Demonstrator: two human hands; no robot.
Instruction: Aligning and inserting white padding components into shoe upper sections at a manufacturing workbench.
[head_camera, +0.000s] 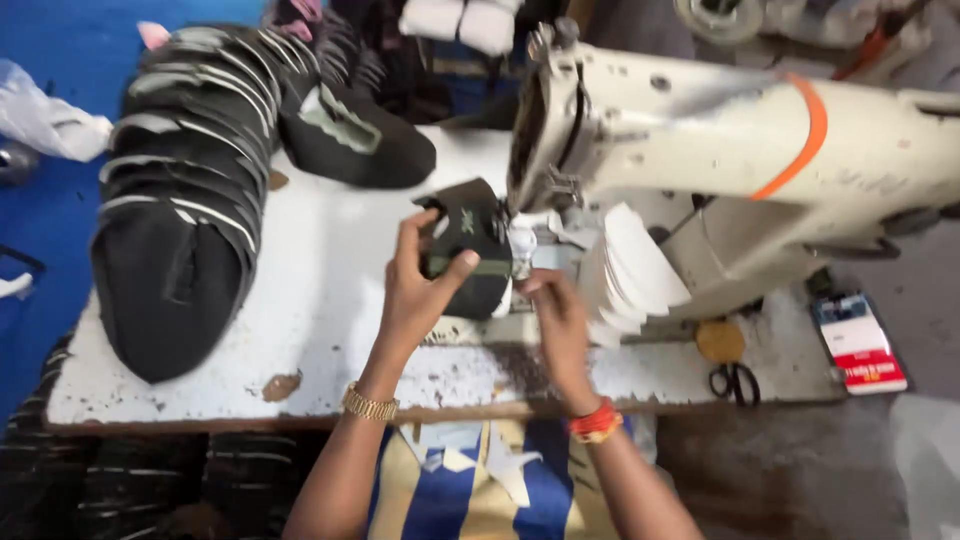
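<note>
Head view: two hands work a black shoe piece at a sewing machine.

The left hand (425, 285) pinches the black shoe piece (468, 245) shut between thumb and fingers, beside the sewing machine (700, 140). The right hand (555, 320) rests curled at its lower edge; I cannot tell whether it is gripping. Stacked black pieces (185, 190) lie left on the table (320, 300).

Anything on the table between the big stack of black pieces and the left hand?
Head view: only bare white table between the black stack and the left hand.
</note>
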